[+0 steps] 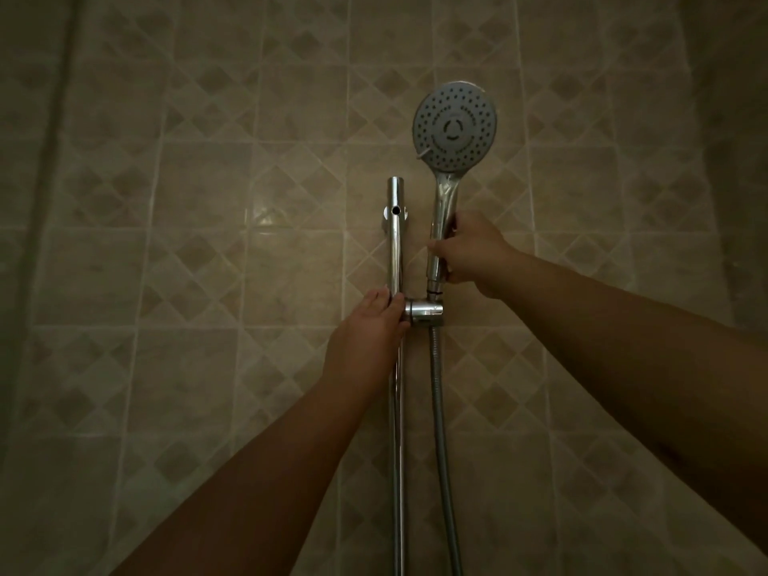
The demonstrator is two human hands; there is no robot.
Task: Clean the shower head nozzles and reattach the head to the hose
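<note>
A chrome shower head with a round grey nozzle face stands upright, its handle seated in the chrome holder on the vertical rail. My right hand is wrapped around the handle just above the holder. My left hand grips the rail and the left side of the holder. The ribbed metal hose hangs down from under the holder, joined to the handle's base.
Beige tiled wall with a diamond pattern fills the view behind the rail. A wall bracket with a dark hole fixes the rail near its top. The light is dim.
</note>
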